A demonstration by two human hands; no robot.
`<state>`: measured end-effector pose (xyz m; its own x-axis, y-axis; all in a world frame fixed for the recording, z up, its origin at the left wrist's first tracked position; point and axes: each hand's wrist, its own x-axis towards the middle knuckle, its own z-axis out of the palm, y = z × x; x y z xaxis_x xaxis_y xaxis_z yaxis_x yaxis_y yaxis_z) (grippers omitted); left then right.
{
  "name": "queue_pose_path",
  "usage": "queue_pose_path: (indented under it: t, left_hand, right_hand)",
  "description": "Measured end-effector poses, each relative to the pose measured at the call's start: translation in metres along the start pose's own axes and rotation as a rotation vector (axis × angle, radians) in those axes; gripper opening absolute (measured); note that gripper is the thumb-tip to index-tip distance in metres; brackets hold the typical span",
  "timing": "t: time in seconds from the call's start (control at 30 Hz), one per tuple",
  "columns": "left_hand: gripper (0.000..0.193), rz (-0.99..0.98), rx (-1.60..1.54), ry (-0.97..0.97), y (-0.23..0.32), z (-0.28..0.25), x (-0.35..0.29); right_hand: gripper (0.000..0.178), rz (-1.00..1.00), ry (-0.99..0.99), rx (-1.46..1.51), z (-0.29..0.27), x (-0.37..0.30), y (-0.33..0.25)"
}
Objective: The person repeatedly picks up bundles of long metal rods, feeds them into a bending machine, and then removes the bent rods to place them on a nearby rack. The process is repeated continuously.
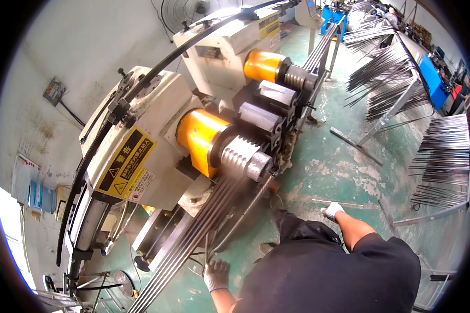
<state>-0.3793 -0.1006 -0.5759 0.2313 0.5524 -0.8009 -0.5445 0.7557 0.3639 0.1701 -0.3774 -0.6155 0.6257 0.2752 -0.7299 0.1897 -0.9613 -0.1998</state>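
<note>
My left hand (216, 275), in a pale work glove, is low in the middle beside the lower end of a thin upright metal bar (208, 243). Its fingers are curled, and what they grip is hidden. A bundle of long parallel metal rods (185, 245) slopes past just left of it, running up under a ribbed metal roller (240, 152) on the machine. My right hand (331, 211), gloved too, is out to the right with its fingers closed. A thin rod (350, 204) shows just beyond it; whether the hand touches it is unclear.
A cream machine (164, 104) with an orange roller housing (201, 135) fills the left, its black hose (86, 161) arching over. A second such machine (219, 62) stands behind. Racks on the right bear many thin metal rods (444, 146). A metal floor bar (355, 146) lies on the worn green floor.
</note>
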Motion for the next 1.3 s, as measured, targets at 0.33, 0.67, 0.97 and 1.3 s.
queue_pose_path:
  t: [0.33,0.67,0.97,1.3]
  left_hand:
    - [0.037,0.253,-0.108,-0.256,0.027,0.034,-0.063]
    - [0.038,0.779,-0.035,-0.377,0.069,0.097,-0.114]
    - [0.046,0.98,-0.021,-0.327,0.078,0.154,-0.205]
    - [0.057,1.344,0.165,-0.011,0.162,0.308,-0.323]
  right_hand:
    - [0.038,-0.391,0.446,0.39,-0.078,0.025,-0.071]
    - [0.047,-0.825,0.589,1.028,-0.23,-0.084,-0.262]
    - [0.059,-0.768,0.283,1.338,-0.272,-0.074,-0.296]
    - [0.043,-0.642,0.038,1.522,-0.294,-0.047,-0.323]
